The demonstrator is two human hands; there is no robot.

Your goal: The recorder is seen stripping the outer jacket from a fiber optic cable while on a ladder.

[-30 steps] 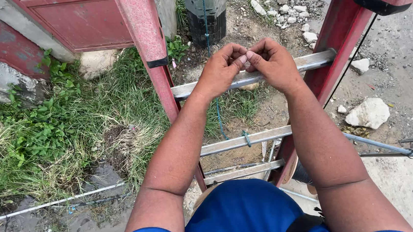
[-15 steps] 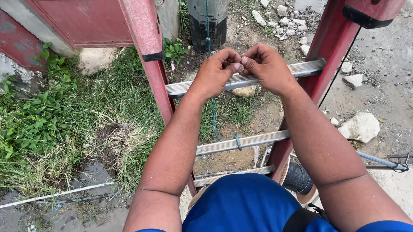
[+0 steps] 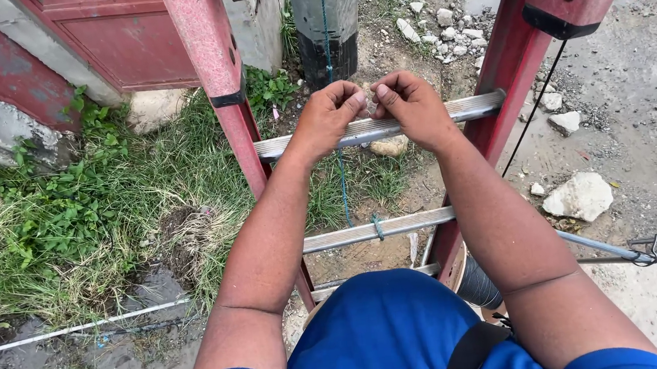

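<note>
Both hands, the left hand (image 3: 331,112) and the right hand (image 3: 409,101), are held pinched shut together just above the ribbed grey metal rung (image 3: 375,128) of a red ladder (image 3: 219,84). What is gripped between the fingertips is too small to be made out. Three rungs can be counted, and a thin blue-green cord (image 3: 342,183) is seen hanging below the hands.

Ground (image 3: 633,82): bare dirt and gravel at right, grass (image 3: 97,226) and weeds at left. On it: a large pale rock (image 3: 579,196) near the right edge; smaller stones (image 3: 449,23) scattered at top; a white rod (image 3: 82,327) lying along the lower left; a red ladder (image 3: 215,84) standing, its silver rung (image 3: 386,127) crossing mid-frame.
</note>
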